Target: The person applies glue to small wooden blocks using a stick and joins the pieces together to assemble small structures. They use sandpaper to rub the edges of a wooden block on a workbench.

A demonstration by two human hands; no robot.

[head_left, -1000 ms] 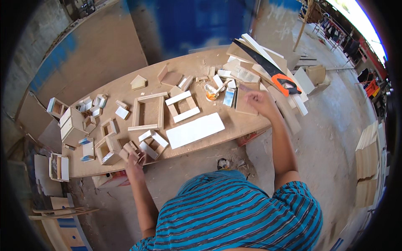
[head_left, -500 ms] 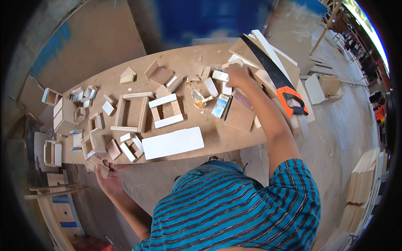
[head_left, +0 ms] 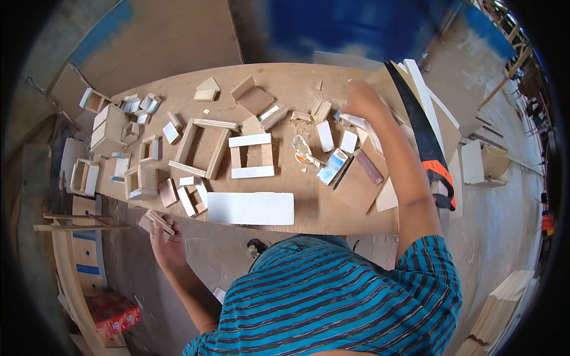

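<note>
Just off the table's front left edge, my left hand [head_left: 168, 242] is closed around a small wooden block [head_left: 155, 223] that looks like thin pieces stacked together. My right hand [head_left: 361, 99] reaches to the far right part of the table, among wood offcuts, its fingers smeared by motion and partly hidden. Close below it lie a white-faced block [head_left: 325, 136] and a small white piece [head_left: 348, 141]. A blue-and-white painted block [head_left: 332, 167] rests nearer me, beside an open glue tin [head_left: 304, 153]. Right of my right forearm lies a handsaw [head_left: 438, 172] with an orange and black handle.
Across the brown tabletop [head_left: 309, 80] sit a large square wooden frame [head_left: 199, 148], a white-edged frame [head_left: 251, 155] and several small box frames at the left. A long white board [head_left: 250, 208] lies along the front edge. Stacked boards [head_left: 502, 305] stand at the lower right.
My view has shifted, so the table sits further right. My right hand has moved off the white blocks, farther back. My left hand still grips the wooden block, now apart from the table edge.
</note>
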